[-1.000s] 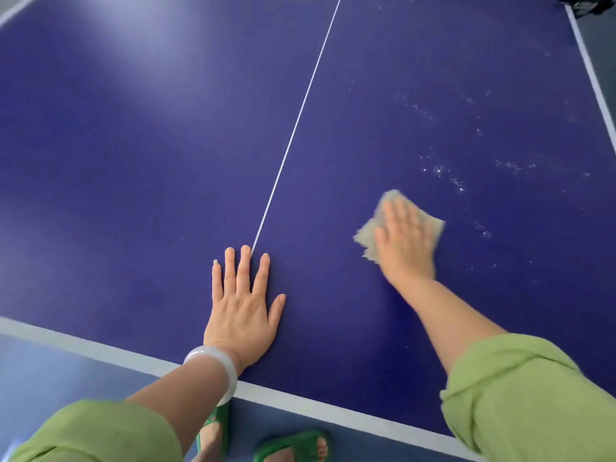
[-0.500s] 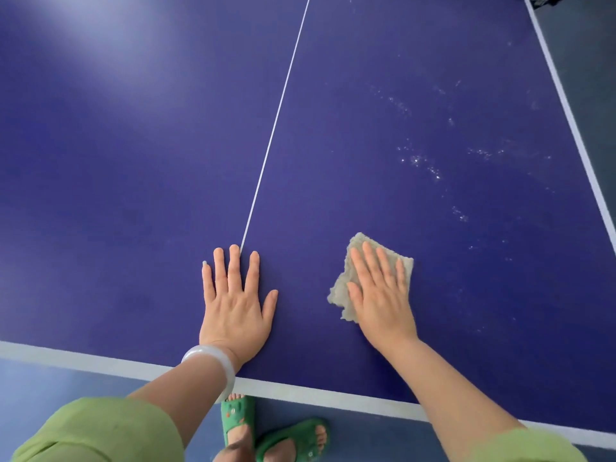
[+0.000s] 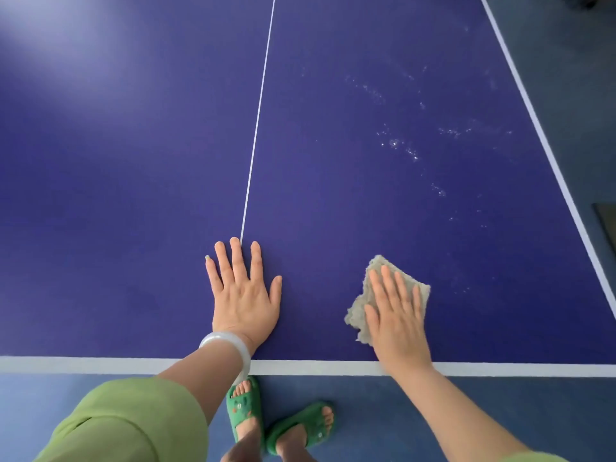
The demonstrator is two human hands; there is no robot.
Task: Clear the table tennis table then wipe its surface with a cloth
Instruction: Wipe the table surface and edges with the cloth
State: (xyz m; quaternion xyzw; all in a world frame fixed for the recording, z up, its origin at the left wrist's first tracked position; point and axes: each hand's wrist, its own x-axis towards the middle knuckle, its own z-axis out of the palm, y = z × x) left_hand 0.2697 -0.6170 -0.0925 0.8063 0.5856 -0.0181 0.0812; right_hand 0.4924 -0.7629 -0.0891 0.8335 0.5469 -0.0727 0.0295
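The dark blue table tennis table (image 3: 133,195) fills the view, with a thin white centre line (image 3: 256,128) running away from me. My left hand (image 3: 243,295) lies flat on the surface at the near end of that line, fingers spread, a pale bangle on the wrist. My right hand (image 3: 396,315) presses flat on a beige cloth (image 3: 358,311) close to the white near edge band (image 3: 100,365). The cloth shows beyond the fingertips and to the thumb side. Whitish specks and smears (image 3: 396,145) dot the right half of the table beyond the cloth.
The white right sideline (image 3: 546,145) marks the table's right edge, with grey-blue floor (image 3: 566,78) past it. Below the near edge are my feet in green slippers (image 3: 243,408) on blue floor. A dark object (image 3: 606,221) sits at the right border.
My right hand has dragged the cloth back toward me, from mid-table to just inside the near edge. My left hand has stayed flat in place. The view has tilted down.
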